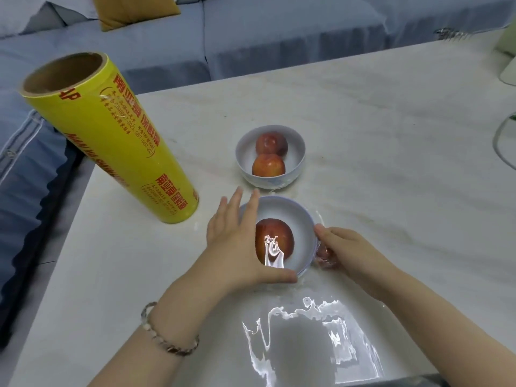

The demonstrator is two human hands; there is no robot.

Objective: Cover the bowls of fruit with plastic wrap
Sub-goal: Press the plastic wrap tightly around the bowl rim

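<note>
A near white bowl [298, 219] holds one red apple [275, 236] under a sheet of clear plastic wrap [310, 339] that trails toward the table's front edge. My left hand [237, 241] lies flat with straight fingers over the bowl's left rim, thumb along its near edge. My right hand [343, 250] curls against the bowl's right side, pinching the wrap there. Behind it stands a far white bowl [296, 160] with two red apples [269, 155]; whether it is wrapped I cannot tell. A yellow roll of plastic wrap [111, 141] stands upright at the left.
The pale marble table [391, 169] ends at the left beside a blue sofa [195, 46]. A clear glass rim [502, 141] and a pale green object [506, 43] sit at the right edge.
</note>
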